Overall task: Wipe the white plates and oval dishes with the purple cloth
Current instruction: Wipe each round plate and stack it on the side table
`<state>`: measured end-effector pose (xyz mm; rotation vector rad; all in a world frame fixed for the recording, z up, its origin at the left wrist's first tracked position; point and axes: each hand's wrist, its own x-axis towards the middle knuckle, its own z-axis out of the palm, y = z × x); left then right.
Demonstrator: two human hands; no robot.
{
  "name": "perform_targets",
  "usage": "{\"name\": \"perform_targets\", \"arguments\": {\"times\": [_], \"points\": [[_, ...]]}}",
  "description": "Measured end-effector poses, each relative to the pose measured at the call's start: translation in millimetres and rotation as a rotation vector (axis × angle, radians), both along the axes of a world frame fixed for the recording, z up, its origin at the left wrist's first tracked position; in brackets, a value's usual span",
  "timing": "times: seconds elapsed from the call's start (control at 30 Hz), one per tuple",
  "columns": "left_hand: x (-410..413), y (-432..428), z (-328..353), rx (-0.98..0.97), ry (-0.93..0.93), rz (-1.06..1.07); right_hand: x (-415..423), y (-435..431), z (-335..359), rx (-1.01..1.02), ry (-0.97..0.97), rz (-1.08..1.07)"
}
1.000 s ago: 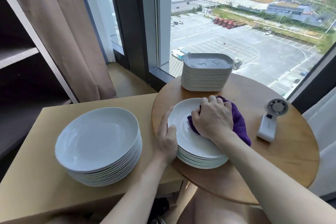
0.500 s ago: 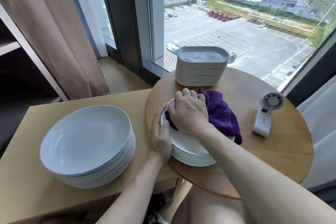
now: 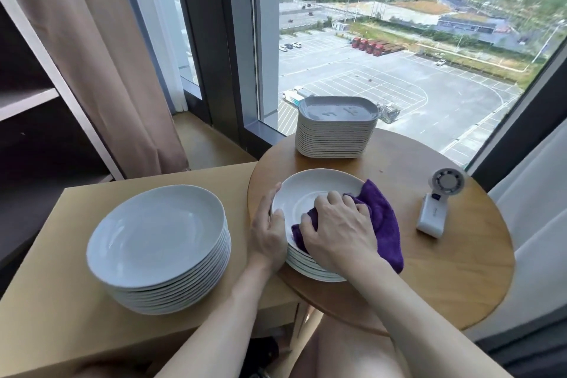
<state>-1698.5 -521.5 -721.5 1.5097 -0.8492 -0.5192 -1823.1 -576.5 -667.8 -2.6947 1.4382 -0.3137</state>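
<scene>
- The 2 hands are close together at 1 pile of white plates on the round table point(image 3: 460, 270).
- The right hand point(image 3: 337, 230) is bunched up on the purple cloth point(image 3: 383, 224). Its fingers curl into the cloth and press it down.
- The purple cloth lies on the near right part of the top plate point(image 3: 310, 190). Some of the cloth hangs over the plate's right edge onto the round table.
- The left hand point(image 3: 267, 239) grips the left edge of the top plate. Its thumb lies on the rim. Its other fingers are hidden beside the pile.
- The top plate sits flat on the other plates under it, at the near left side of the round table.
- A pile of oval dishes point(image 3: 336, 129) stands at the far side of the round table, next to the window point(image 3: 399, 55). It is apart from the plate being wiped.
- A bigger pile of white plates point(image 3: 159, 242) stands on the square table point(image 3: 46, 301) to the left. No hand touches it.
- A small white fan point(image 3: 435, 209) lies on the right side of the round table, apart from the cloth.
- A brown curtain point(image 3: 107, 55) hangs at the far left, beside a shelf point(image 3: 27, 101).
</scene>
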Motion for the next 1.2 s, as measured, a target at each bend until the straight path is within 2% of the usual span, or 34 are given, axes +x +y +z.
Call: {"name": "perform_targets", "arguments": {"times": [0.17, 0.37, 0.57, 0.63, 0.73, 0.83, 0.9, 1.0, 1.2], "points": [[4.0, 1.0, -0.1, 0.035, -0.037, -0.017, -22.6, 9.7, -0.7, -0.063, 0.022, -0.002], [7.9, 1.1, -2.2, 0.074, -0.055, -0.021, -20.0, 5.6, -1.2, -0.042, -0.019, -0.007], [12.4, 7.0, 3.5, 0.208, -0.184, -0.087, -18.4, 0.3, 0.3, -0.036, -0.086, 0.029], [15.9, 8.0, 10.9, 0.285, -0.343, -0.065, -19.2, -1.3, 1.5, -0.033, -0.139, 0.045], [20.8, 13.5, 30.1, 0.379, -0.725, -0.006, -21.9, -2.0, 3.5, -0.027, -0.205, 0.072], [14.9, 29.6, 45.7, 0.306, -0.938, -0.127, -25.2, -2.0, 8.0, -0.039, -0.298, 0.067], [9.9, 44.4, 50.4, 0.271, -1.052, -0.269, -29.1, -5.9, 13.9, -0.057, -0.394, 0.009], [9.2, 58.1, 51.2, 0.334, -1.173, -0.421, -39.0, -18.4, 21.3, -0.068, -0.504, -0.092], [15.7, 60.2, 54.3, 0.359, -1.296, -0.498, -50.6, -28.2, 16.4, -0.071, -0.549, -0.182]]}}
